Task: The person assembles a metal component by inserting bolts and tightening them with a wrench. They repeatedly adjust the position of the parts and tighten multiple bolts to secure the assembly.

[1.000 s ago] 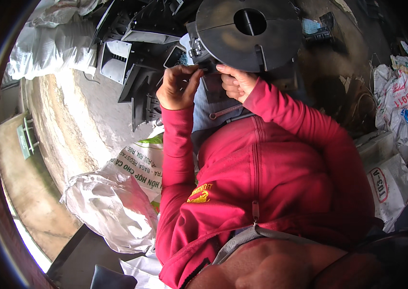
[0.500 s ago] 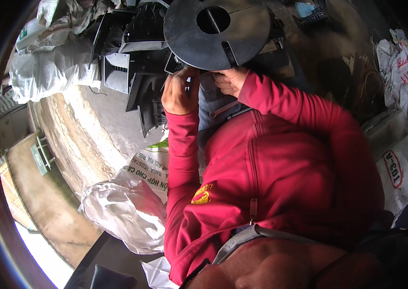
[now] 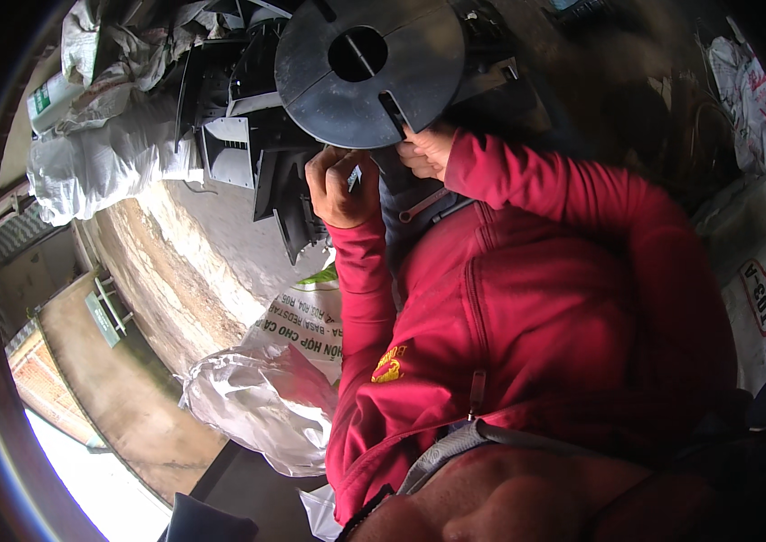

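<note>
A large black round disc with a centre hole, a slot in its near edge and a seam across it is in front of me. At its near edge, my left hand has curled fingers, their tips partly hidden under the rim; what they pinch is not visible. My right hand is closed beside the slot, touching or just below the rim, and its grip is also hidden. Below the hands, a wrench lies across my lap.
Black moulded parts are piled left of the disc, near crumpled white sacks. A printed white sack lies by my left arm. More sacks stand at the right, and a green-labelled container is at far left.
The disc has shifted left and away, and its tilt has changed slightly. More of my left hand's fingers show below the rim. The whole view has turned a little.
</note>
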A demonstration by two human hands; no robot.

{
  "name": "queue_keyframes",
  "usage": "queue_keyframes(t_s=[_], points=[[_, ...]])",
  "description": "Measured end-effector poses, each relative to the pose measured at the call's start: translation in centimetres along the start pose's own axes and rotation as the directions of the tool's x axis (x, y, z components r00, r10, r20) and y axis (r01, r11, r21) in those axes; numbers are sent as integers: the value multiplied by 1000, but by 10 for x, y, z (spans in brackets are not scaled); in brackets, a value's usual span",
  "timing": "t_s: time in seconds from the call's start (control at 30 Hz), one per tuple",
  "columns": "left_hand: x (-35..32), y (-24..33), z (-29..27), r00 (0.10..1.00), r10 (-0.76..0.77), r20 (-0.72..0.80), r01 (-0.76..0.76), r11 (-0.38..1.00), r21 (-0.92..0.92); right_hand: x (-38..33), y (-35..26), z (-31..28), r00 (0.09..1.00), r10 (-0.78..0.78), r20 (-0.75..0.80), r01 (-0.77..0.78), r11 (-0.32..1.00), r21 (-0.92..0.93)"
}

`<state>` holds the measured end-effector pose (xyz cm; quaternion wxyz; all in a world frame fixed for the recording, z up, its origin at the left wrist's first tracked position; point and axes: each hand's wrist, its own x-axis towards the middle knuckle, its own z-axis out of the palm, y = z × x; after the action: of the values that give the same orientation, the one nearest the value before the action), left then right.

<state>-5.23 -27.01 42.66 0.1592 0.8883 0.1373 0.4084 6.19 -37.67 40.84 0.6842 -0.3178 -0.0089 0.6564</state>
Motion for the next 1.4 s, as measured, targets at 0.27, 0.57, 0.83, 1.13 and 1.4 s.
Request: queue_keyframes(t_s=[0.27, 0.57, 0.83, 1.13, 1.4], points=[[10, 0, 1, 999, 44, -7, -43, 997, 69, -1, -3, -2, 1000, 4, 28, -3, 1000, -22], [1, 4, 5, 999, -33, -9, 34, 986, 166, 8, 5, -10, 1000, 14, 13, -13, 999, -37], [-5, 10, 10, 987, -154, -44, 158, 982, 101, 3, 0, -2, 1000, 18, -12, -18, 999, -35], [-9, 14, 10, 961, -254, -111, 263, 961, 81, 2, 2, -5, 999, -14, 32, 15, 999, -35], [1, 22, 5, 979, -200, -48, 204, 968, 143, -2, -3, -1, 1000, 18, -2, -18, 999, -51]])
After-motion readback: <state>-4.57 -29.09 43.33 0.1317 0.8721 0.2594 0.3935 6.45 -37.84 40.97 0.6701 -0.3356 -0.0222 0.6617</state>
